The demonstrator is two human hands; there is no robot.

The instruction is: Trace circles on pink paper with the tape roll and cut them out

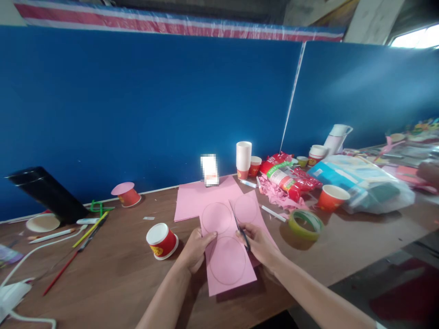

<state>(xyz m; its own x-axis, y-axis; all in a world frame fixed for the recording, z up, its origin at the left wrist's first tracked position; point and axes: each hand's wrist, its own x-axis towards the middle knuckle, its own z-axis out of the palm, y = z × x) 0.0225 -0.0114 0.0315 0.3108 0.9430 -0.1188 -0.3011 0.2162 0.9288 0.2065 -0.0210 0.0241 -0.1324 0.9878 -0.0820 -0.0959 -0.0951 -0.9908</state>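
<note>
While the left hand [196, 250] pinches pink paper [225, 242] above the table [120, 274], the right hand [259, 243] grips scissors [244, 238] at its edge; best keep it taut, blades outside the circles [216, 218].

A long brown table [116, 256] is serving as a craft workshop bench, with pink paper [195, 201], paper scraps [279, 196], paper cups [163, 242], marker pens [248, 183] and a roll of tape [302, 232] lying across it. Behind, 2 blue panels [154, 105] are walling off the workspace, while a bare pillar [373, 23] is rising beyond and a window [416, 37] is letting in light.
</note>
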